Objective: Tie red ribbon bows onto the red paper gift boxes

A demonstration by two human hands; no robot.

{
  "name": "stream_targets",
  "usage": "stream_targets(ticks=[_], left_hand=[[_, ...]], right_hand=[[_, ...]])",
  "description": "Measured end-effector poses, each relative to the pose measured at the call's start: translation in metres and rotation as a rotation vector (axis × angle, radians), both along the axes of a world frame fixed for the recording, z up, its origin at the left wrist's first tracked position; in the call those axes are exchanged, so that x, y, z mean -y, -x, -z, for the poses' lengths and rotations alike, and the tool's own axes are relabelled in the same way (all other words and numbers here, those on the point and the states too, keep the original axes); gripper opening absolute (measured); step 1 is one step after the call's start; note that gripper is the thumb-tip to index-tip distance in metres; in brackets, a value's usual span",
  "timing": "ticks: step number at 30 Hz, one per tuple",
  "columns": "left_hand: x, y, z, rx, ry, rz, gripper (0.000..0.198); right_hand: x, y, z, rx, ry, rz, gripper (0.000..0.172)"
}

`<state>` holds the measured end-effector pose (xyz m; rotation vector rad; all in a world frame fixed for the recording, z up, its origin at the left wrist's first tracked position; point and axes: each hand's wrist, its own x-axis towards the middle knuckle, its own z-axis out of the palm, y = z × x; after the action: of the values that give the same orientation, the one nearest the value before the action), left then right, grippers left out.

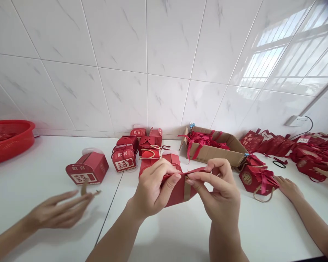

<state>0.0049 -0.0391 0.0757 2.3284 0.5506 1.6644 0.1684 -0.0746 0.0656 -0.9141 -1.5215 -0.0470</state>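
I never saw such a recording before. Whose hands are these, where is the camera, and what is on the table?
There is no machine: a person works with two bare hands. The one picture comes from a camera worn on that person's head, looking forward and down. In the middle, the left hand and right hand both hold the top edge of a red cardboard box with a gold-brown band. On the white table are small red printed card boxes, a brown cardboard carton with shiny red ribbons, and a red plastic basket at the left. The blurred hand at far left and the hands at right belong to others.
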Motion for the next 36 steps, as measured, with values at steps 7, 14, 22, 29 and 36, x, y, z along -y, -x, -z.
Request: stream_targets(ticks=[7, 14, 22, 29, 36], left_hand=[[-0.001, 0.005, 0.001, -0.062, -0.137, 0.007, 0.01], [-0.003, 0.0, -0.001, -0.053, 0.005, -0.055, 0.031], [-0.002, -0.016, 0.004, -0.1, 0.368, -0.326, 0.037], [-0.002, -0.013, 0.003, -0.083, 0.457, -0.272, 0.034], [-0.003, -0.001, -0.002, -0.133, 0.326, -0.261, 0.032]], right_hand=[[-0.002, -0.008, -0.002, -0.01, 0.028, -0.073, 0.018], [-0.014, -0.004, 0.001, -0.023, 0.068, -0.211, 0.004], [-0.022, -0.001, -0.001, -0.042, 0.067, -0.082, 0.003], [-0.024, -0.002, 0.001, 0.02, 0.079, -0.095, 0.001], [-0.023, -0.003, 0.002, 0.057, 0.029, -0.072, 0.003]])
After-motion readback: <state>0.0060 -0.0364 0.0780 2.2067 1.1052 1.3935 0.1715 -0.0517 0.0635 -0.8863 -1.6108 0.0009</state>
